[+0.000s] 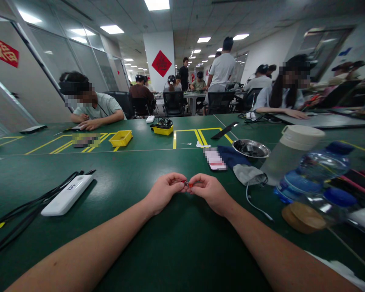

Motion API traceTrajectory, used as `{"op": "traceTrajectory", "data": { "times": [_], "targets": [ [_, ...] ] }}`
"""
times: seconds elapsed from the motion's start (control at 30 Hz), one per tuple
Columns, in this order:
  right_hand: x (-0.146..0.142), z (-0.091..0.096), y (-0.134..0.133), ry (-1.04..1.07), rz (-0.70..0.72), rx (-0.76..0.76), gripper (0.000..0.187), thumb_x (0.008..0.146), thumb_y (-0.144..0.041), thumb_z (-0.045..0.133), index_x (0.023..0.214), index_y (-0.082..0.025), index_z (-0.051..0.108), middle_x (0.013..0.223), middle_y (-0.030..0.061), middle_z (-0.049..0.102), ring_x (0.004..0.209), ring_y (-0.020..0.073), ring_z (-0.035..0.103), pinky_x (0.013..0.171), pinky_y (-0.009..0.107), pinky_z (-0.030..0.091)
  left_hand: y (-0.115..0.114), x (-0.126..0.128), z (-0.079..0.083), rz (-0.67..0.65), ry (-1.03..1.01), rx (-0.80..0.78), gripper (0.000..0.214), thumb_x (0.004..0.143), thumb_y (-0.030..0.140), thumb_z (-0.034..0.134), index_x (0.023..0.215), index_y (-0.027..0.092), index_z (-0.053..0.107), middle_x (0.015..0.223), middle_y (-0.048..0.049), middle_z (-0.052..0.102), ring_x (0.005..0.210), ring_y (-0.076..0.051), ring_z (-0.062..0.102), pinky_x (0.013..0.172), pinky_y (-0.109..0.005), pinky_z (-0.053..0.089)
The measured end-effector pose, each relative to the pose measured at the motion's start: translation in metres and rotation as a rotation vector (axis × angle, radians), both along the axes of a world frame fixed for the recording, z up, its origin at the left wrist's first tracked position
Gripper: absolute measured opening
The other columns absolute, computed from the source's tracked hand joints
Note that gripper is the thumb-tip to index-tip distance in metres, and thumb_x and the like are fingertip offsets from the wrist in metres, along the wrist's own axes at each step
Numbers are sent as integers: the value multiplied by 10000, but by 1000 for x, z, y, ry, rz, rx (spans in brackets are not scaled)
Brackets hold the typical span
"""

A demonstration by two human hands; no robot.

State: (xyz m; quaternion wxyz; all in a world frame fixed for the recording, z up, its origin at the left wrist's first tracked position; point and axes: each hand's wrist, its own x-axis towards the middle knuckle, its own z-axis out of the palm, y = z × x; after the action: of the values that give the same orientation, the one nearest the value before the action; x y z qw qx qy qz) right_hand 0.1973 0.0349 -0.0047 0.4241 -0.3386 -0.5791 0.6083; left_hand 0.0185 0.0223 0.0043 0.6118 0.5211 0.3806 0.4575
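Observation:
My left hand and my right hand meet over the middle of the green table. Both are closed in a pinch, thumb against forefinger, with the fingertips almost touching. Between them is a small red-and-metal piece, each hand gripping one side of it. Most of it is hidden by the fingers, and it is too small to tell its kind. A phone lies just beyond my right hand, beside a blue and grey cloth pouch.
To the left lies a white power bank with black cables. Bottles, including a blue-capped one, and a steel bowl stand at the right. Yellow trays sit farther back. Two people work across the table.

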Motion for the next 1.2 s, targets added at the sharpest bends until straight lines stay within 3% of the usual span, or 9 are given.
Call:
{"op": "traceTrajectory", "data": {
  "times": [0.13,0.33,0.8,1.2],
  "targets": [
    [1,0,1,76,-3,-2,185,689,-208,677,861,-172,620,841,36,691,771,163,656,779,330,484,-4,4,-1,-28,-191,-135,172,760,155,647,921,133,590,862,-41,647,769,-93,626,784,-226,492],
    [2,-1,1,109,-32,9,241,666,-200,707,889,-184,619,855,22,664,759,145,629,722,308,483,-3,2,-3,-51,-282,-208,162,788,143,630,943,113,592,819,-59,636,722,-87,619,701,-183,505],
    [1,-5,4,65,-72,14,202,697,-276,697,853,-160,643,765,28,663,662,137,619,663,311,484,-2,1,-4,-39,-268,-174,155,769,137,648,917,118,606,823,-46,631,750,-90,615,726,-189,492],
    [4,-4,3,116,20,-20,217,696,-274,704,875,-166,646,798,41,677,720,149,624,716,334,481,-2,3,-4,-21,-235,-187,155,782,123,622,935,104,643,874,-88,668,755,-105,639,728,-194,514]
  ]
}}
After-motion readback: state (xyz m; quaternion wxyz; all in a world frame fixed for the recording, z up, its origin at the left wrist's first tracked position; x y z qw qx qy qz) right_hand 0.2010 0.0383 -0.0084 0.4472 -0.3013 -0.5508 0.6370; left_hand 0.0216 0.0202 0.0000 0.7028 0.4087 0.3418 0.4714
